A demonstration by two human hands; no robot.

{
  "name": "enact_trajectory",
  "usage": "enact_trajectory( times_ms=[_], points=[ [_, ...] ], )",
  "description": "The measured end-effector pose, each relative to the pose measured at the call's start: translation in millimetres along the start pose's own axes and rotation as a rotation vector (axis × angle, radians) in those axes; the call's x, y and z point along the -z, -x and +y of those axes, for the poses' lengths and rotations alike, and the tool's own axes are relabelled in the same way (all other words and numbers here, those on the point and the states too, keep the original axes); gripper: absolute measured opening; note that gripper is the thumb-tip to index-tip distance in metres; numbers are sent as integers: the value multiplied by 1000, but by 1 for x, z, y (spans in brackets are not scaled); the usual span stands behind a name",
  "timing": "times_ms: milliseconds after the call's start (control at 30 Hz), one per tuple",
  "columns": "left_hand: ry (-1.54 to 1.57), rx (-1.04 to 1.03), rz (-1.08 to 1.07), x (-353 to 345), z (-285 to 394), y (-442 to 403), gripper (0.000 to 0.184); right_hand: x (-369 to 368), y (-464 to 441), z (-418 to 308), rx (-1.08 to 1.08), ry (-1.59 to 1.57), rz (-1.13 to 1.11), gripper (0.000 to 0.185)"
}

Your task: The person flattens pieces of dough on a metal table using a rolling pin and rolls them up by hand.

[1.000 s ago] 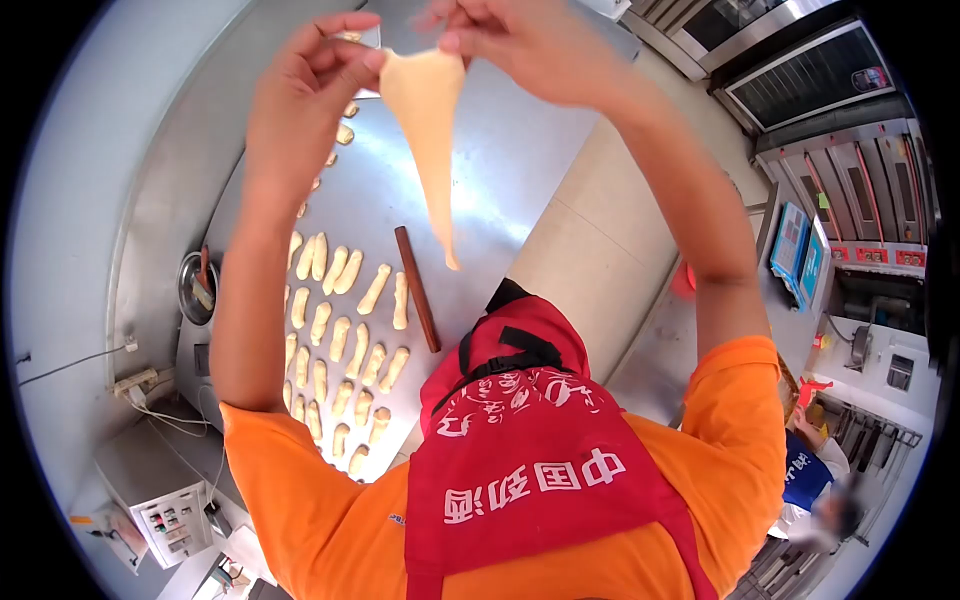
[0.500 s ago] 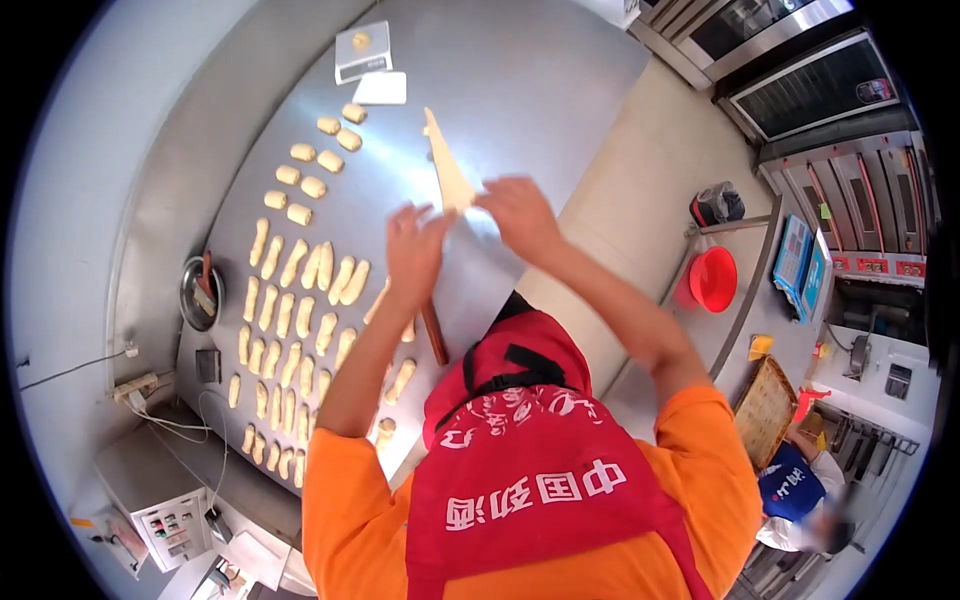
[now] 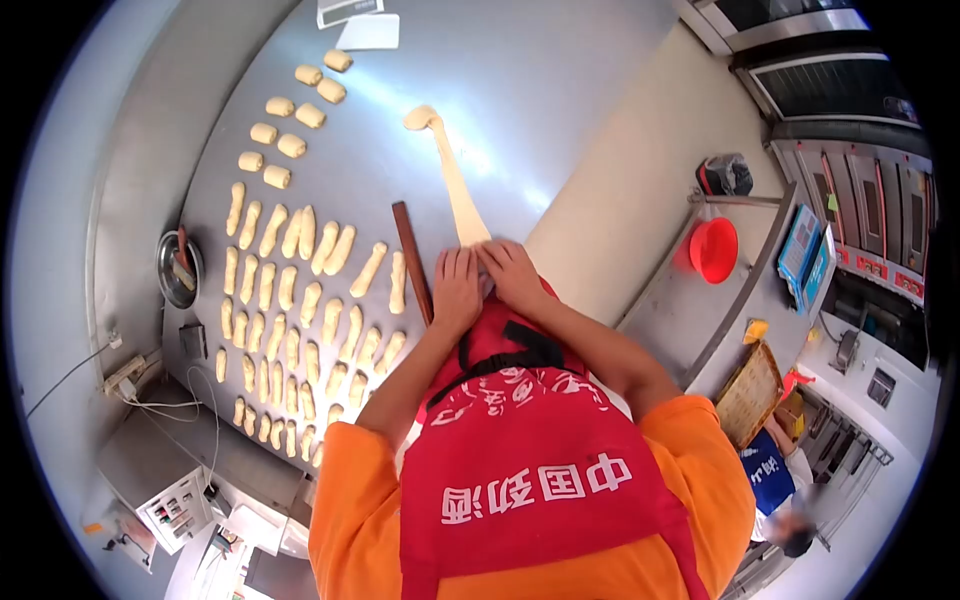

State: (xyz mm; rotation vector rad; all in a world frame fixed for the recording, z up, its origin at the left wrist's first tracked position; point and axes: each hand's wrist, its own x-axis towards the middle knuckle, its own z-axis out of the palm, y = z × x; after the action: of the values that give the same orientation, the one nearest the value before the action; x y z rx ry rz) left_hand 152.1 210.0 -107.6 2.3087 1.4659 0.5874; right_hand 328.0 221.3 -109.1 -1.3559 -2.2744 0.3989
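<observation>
The left hand (image 3: 457,287) and right hand (image 3: 510,272), side by side at the centre of the frame, have fingers bent, palms down, over the near end of a strip of dough (image 3: 457,190); whether they pinch it or merely press it, I cannot tell. The strip runs up to a rounded, turned-over end at the upper centre; if that sticks to the desk (image 3: 560,100), a pull from the hands could tear the narrow stretch between. Uneven pressure from the two sides could make it roll up skewed. The hands are close to the apron (image 3: 530,440), so the near end could catch there. The rolling pin (image 3: 413,262) lies just beside the left forearm; a sideways nudge might send it into the long dough pieces (image 3: 267,286) at left, denting them. The short dough pieces (image 3: 310,115), upper left, look safer, well apart.
</observation>
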Motion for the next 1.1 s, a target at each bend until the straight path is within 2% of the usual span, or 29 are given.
enact_trajectory(
  times_ms=[100, 133, 200, 267, 333, 400, 500, 600, 633, 700, 800, 867, 900, 967, 1000, 1100],
  points=[
    [155, 250, 109, 7, -24, -24, 42, 5, -13, 20, -143, -168, -3, 37],
    [275, 380, 229, 23, -36, -52, 33, 15, -38, 19, -219, -184, 127, 31],
    [243, 423, 311, 36, -77, -113, 24, 24, -103, 35, -249, -183, 167, 26],
    [77, 357, 340, 46, -106, -169, 20, 22, -174, 47, -218, -167, 196, 19],
    [64, 313, 281, 47, -130, -204, 20, 7, -232, 58, -120, -109, 158, 14],
    [43, 304, 152, 45, -151, -222, 18, -12, -265, 67, -32, -35, 71, 13],
    [32, 255, 79, 43, -172, -238, 12, -30, -287, 88, -25, -52, 18, 8],
    [347, 192, 375, 42, -183, -277, 8, -34, -312, 106, -246, -331, 210, 5],
    [477, 263, 289, 50, -186, -299, 11, -26, -329, 111, -447, -511, 231, 6],
    [706, 345, 134, 59, -194, -348, 16, -2, -366, 131, -705, -688, 65, 12],
    [522, 407, -100, 55, -213, -383, 21, -5, -386, 171, -469, -242, -182, 18],
    [382, 452, -207, 37, -228, -384, 24, -9, -383, 181, -396, -224, -171, 19],
    [446, 460, -75, 26, -235, -381, 25, -11, -382, 184, -359, -216, -169, 19],
    [577, 491, 184, 8, -235, -357, 28, -7, -381, 181, -344, -276, -23, 21],
    [415, 533, 209, 41, -199, -348, 29, -5, -370, 176, -348, -307, 37, 24],
    [-55, 108, 209, 38, -174, -289, 39, 7, -337, 160, -196, -153, 219, 22]
  ],
)
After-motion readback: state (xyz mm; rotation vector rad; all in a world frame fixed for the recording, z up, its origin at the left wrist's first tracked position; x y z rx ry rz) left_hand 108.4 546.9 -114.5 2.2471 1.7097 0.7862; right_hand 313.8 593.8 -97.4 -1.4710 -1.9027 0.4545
